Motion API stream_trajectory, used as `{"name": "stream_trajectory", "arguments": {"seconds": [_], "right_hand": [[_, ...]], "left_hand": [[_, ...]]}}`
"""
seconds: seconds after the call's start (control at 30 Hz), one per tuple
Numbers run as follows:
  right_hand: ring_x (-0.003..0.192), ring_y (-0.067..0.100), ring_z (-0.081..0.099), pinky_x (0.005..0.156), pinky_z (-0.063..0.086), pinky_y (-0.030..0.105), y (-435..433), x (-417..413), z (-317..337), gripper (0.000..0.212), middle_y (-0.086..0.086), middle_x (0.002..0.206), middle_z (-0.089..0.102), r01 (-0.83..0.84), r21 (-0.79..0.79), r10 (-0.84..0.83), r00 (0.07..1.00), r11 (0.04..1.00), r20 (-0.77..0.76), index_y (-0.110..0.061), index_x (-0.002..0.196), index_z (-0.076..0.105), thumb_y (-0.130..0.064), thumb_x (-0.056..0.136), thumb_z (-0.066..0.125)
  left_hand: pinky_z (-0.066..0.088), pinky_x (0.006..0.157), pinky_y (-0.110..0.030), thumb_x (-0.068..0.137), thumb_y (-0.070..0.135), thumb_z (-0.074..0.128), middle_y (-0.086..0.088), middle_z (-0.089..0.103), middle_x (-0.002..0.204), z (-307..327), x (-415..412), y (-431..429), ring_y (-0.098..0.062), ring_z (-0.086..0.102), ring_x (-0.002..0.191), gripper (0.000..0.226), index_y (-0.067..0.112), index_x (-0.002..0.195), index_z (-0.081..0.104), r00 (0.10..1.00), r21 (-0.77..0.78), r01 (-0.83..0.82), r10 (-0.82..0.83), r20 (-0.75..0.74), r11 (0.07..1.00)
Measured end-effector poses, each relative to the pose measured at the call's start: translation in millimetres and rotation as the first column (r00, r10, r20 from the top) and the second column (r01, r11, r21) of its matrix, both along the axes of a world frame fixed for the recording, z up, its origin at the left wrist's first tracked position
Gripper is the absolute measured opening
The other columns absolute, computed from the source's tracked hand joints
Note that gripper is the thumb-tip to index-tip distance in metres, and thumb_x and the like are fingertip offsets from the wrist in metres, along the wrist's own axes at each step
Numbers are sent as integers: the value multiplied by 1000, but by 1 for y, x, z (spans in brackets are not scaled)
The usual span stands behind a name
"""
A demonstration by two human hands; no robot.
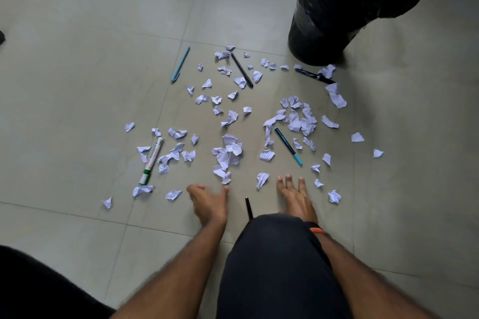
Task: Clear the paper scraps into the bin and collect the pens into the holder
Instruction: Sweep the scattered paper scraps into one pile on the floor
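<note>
Reaching toward paper scraps (228, 153) on floor (77, 59) | left hand (207, 202), right hand (295, 195) – fingers spread, empty | scraps light, flimsy – scoop by handfuls; pens stiff

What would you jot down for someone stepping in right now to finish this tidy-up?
Left hand and right hand: both open, empty, low over the floor.
Paper scraps lie scattered across the tiles; none visibly binned.
Lined bin stands far right.
Pens on the floor: light blue pen, black pen, dark pen by the bin, teal-tipped pen, green whiteboard marker, black pen by the knee.
No holder in view.
Everything remains to do.
</note>
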State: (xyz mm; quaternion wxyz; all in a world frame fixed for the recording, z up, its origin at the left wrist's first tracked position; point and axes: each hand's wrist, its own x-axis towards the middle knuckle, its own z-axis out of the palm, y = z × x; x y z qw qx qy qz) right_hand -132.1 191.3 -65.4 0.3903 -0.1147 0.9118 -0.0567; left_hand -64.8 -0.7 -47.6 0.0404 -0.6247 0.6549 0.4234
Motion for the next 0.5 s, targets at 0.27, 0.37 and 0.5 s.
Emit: {"name": "stream_trajectory", "arguments": {"seconds": [0.27,0.37,0.5], "right_hand": [[150,31,-8,112,35,52,3,-1,-6,112,-8,163,0,-55,16,55,997,998,-45,-33,153,3,-29,72,81],[149,34,0,114,33,46,2,1,-2,106,-4,163,4,-84,1,83,994,997,-66,-29,153,7,-32,75,79],[128,32,41,105,37,36,21,0,13,72,5,147,40,117,-165,-168,923,979,-346,-20,145,35,-28,83,71]], "left_hand": [[47,83,-31,75,17,74,-13,56,122,-3,-49,-7,-27,59,95,63,9,125,36,963,183,219,-182,-200,959],[47,89,-33,75,15,74,-13,55,122,3,-36,1,-28,59,102,65,11,128,36,954,144,232,-196,-228,962],[42,96,-40,76,20,78,-9,45,129,1,11,13,-32,46,119,57,12,121,44,853,-171,520,-519,55,837]]}}
